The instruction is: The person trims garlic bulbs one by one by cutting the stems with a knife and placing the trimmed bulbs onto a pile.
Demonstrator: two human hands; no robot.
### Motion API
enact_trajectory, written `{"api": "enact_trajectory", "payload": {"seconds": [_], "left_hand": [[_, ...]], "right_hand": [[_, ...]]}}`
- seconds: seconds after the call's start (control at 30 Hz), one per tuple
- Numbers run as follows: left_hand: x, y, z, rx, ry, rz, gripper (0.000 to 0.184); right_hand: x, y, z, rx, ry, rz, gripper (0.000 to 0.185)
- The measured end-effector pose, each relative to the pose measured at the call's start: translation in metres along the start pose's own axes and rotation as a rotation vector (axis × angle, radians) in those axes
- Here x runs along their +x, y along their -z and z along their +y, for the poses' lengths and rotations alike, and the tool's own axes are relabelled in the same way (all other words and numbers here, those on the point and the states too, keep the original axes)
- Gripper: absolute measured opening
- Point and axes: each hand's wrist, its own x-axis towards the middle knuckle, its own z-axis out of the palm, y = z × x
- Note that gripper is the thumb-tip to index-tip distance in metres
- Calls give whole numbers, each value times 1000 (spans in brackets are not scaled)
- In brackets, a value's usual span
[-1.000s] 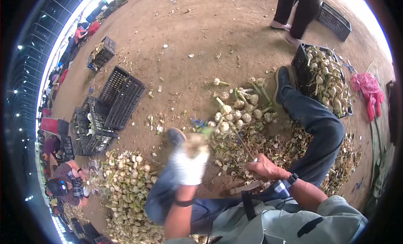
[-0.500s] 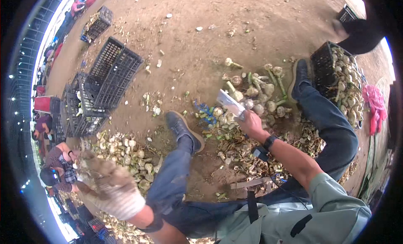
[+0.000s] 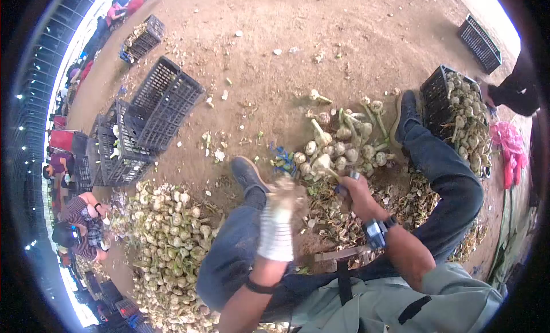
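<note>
My right hand [image 3: 360, 196] is closed round a broad-bladed knife [image 3: 354, 175]; only a small piece of its metal shows, turned nearly edge-on. Just beyond the fingers, a garlic bulb [image 3: 323, 162] lies with its stem pointing at the hand. My left hand [image 3: 285, 202], in a dirty pale glove, hangs between my knees, left of the right hand. Motion smears its fingers, so whether it holds anything is unclear. In front of both hands is a heap of stemmed garlic bulbs [image 3: 350, 152]. Trimmed stems and peelings [image 3: 329, 210] cover the ground beneath the right hand.
Left of my leg spreads a large pile of trimmed garlic [image 3: 172, 235]. Black crates [image 3: 166, 107] stand beyond it. At right, a crate full of garlic [image 3: 467, 112] stands beside my foot, with another person's hand [image 3: 487, 95] at it. A seated person [image 3: 80, 230] works at far left.
My left hand has swung from above the trimmed pile rightward to between my knees. My right hand has drawn back slightly and turned, so the blade shows less. The person at right has reached the crate.
</note>
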Motion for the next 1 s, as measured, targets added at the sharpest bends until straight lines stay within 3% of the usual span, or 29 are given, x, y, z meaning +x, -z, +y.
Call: {"api": "enact_trajectory", "payload": {"seconds": [0.03, 0.1, 0.2, 0.37, 0.5, 0.53, 0.57, 0.63, 0.7, 0.83, 0.9, 0.93, 1.0], "left_hand": [[3, -8, -20, 113, 23, 29, 34], [15, -9, -54, 312, -124, -179, 29], [6, -20, -49, 241, -173, -238, 31], [-17, -37, -32, 252, -363, -428, 37], [-15, -27, -27, 144, -274, -558, 45], [-20, -28, -18, 144, -130, -545, 48], [-22, -29, -15, 145, -126, -542, 48], [-24, -32, -13, 363, -289, -585, 49], [-26, -32, -7, 336, -252, -562, 52], [-20, -14, -5, 641, -374, -659, 54], [-12, 2, -15, 922, -664, -804, 55], [-19, 1, -14, 885, -444, -728, 54], [-19, 3, -18, 895, -498, -710, 49]], "right_hand": [[-25, -8, -18, 114, -17, -32, 19], [-66, -21, -41, 236, -14, -154, 10], [-110, -31, -52, 163, -39, -217, 9], [-139, -21, -72, -241, 162, -228, 12], [-144, -5, -86, -625, 383, -192, 18], [-147, -7, -94, -766, 361, -162, 23], [-144, -3, -89, -763, 357, -164, 23], [-137, 7, -77, -975, 583, -220, 30], [-141, 9, -84, -1033, 533, -233, 35], [-146, 9, -85, -1069, 505, -266, 32], [-149, 9, -87, -1106, 519, -358, 33], [-149, 9, -87, -1146, 513, -387, 33], [-152, 1, -96, -1131, 515, -397, 34]]}}
